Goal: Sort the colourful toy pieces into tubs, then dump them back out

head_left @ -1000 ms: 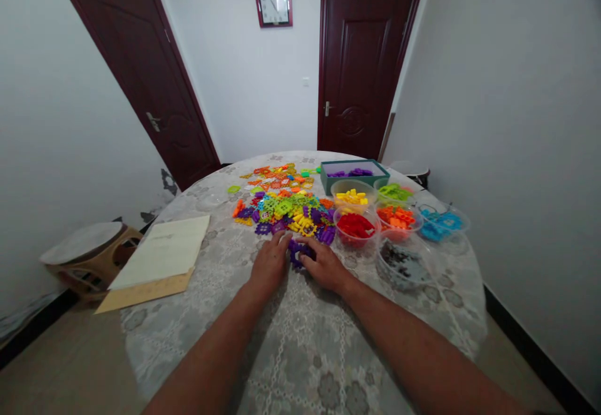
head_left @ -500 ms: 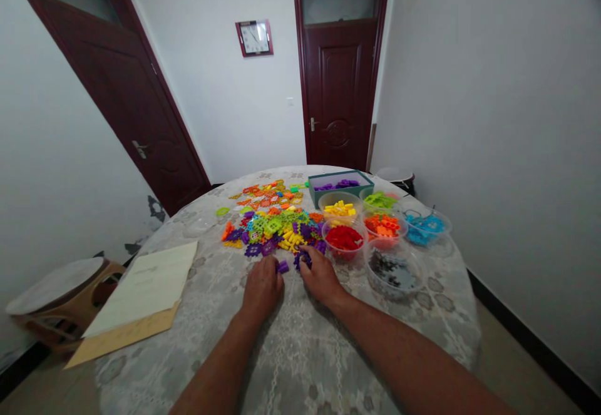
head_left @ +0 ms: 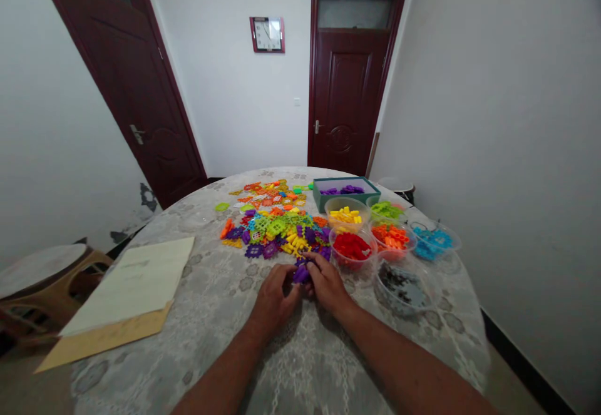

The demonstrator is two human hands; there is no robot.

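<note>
My left hand (head_left: 278, 294) is closed at the fingertips on a purple plastic building piece (head_left: 301, 274) near the middle of the table. Close against it, my right hand (head_left: 327, 281) grips a dark purple toothed building piece (head_left: 307, 263), partly covered by the fingers. The two pieces touch or overlap between my hands; whether they are joined I cannot tell. Just beyond lies a mixed pile of building pieces (head_left: 277, 224) in green, purple, yellow and orange. A bowl of red pieces (head_left: 352, 246) stands right of my right hand.
Clear bowls hold yellow (head_left: 345, 215), orange (head_left: 394, 236), light green (head_left: 387, 209), blue (head_left: 432, 241) and dark pieces (head_left: 402, 283). Behind them is a green box (head_left: 323, 202) with purple pieces. Paper sheets (head_left: 136, 283) lie at the left, above a stool (head_left: 42, 271).
My hands have come together, bringing the purple piece from the left against the toothed piece in the right. The camera view has shifted slightly.
</note>
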